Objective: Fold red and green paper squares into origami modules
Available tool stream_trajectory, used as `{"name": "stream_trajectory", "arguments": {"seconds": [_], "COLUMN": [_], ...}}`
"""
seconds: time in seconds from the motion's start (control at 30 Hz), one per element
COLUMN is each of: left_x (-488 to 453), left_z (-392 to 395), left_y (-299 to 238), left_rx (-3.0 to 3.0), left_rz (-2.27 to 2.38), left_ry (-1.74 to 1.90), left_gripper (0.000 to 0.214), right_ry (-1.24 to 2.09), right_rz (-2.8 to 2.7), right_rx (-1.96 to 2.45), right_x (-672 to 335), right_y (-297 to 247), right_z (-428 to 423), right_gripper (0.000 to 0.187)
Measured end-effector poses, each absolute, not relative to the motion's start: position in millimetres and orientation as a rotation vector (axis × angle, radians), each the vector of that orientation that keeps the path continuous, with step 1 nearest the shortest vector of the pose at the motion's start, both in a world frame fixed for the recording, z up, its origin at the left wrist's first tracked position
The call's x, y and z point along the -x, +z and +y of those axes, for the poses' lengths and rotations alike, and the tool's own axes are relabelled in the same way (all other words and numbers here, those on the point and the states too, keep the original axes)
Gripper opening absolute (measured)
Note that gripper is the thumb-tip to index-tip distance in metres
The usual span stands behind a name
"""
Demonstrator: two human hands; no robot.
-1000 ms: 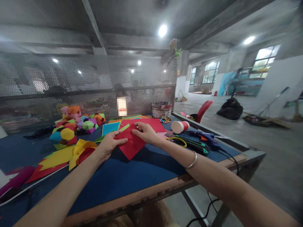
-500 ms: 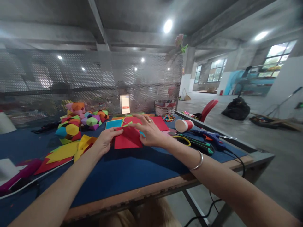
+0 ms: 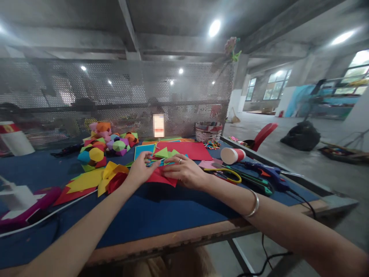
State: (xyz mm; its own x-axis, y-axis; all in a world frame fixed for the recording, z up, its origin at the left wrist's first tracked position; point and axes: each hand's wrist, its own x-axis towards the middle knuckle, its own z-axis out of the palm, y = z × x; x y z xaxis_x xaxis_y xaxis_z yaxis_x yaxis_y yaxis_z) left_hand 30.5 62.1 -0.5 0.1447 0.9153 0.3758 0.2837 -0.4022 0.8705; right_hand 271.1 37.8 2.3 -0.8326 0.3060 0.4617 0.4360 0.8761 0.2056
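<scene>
A red sheet of paper (image 3: 161, 176) is held between my two hands above the blue table top. My left hand (image 3: 141, 168) is closed on its left side, thumb pointing toward the right. On the right side, my right hand (image 3: 186, 172) has its fingers bent over the paper. The sheet looks bent or folded, and its lower right corner sticks out below my right fingers. Green folded paper pieces (image 3: 165, 152) and blue paper (image 3: 144, 150) lie just beyond the hands, beside a larger red sheet (image 3: 187, 150).
Colourful paper balls (image 3: 96, 154) and yellow paper pieces (image 3: 86, 181) lie left. At right are a paper cup (image 3: 233, 155), yellow-handled scissors (image 3: 230, 175), a green-and-black cutter (image 3: 253, 182) and a blue glue gun (image 3: 263, 173). A phone (image 3: 158, 125) and woven basket (image 3: 209, 132) stand behind.
The red paper has gone from flat and facing me to bent and lower between my hands. My right hand has come down onto it. The view has shifted slightly left.
</scene>
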Motion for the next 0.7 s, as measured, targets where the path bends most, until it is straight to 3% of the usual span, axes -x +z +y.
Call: {"name": "stream_trajectory", "arguments": {"seconds": [0.1, 0.2, 0.3, 0.43, 0.57, 0.7], "left_x": [-26.9, -18.3, -9.0, -3.6, -9.2, -17.9], "left_z": [30.1, -4.2, -22.2, -26.5, -34.6, -40.7], "left_y": [2.5, -5.2, -18.3, -25.8, -21.8, -19.1], "left_rx": [-2.238, -2.623, -2.864, -3.035, -3.055, -3.030], "left_rz": [1.062, 0.852, 0.726, 0.636, 0.627, 0.625], "left_ry": [1.302, 1.096, 1.016, 1.112, 1.199, 1.237], "left_gripper": [0.045, 0.059, 0.030, 0.040, 0.029, 0.043], "right_ry": [-0.417, -0.381, -0.300, -0.150, 0.030, 0.294], "right_rz": [-2.654, -2.681, -2.683, -2.653, -2.599, -2.513], "right_rx": [0.491, 0.445, 0.395, 0.392, 0.499, 0.746], "right_x": [-274.8, -277.3, -279.1, -286.0, -295.5, -292.2], "right_y": [-4.7, -13.6, -20.6, -24.0, -20.2, -7.2], "right_z": [26.5, 13.1, 1.5, -9.4, -18.4, -23.2], "right_gripper": [0.031, 0.024, 0.022, 0.022, 0.020, 0.013]}}
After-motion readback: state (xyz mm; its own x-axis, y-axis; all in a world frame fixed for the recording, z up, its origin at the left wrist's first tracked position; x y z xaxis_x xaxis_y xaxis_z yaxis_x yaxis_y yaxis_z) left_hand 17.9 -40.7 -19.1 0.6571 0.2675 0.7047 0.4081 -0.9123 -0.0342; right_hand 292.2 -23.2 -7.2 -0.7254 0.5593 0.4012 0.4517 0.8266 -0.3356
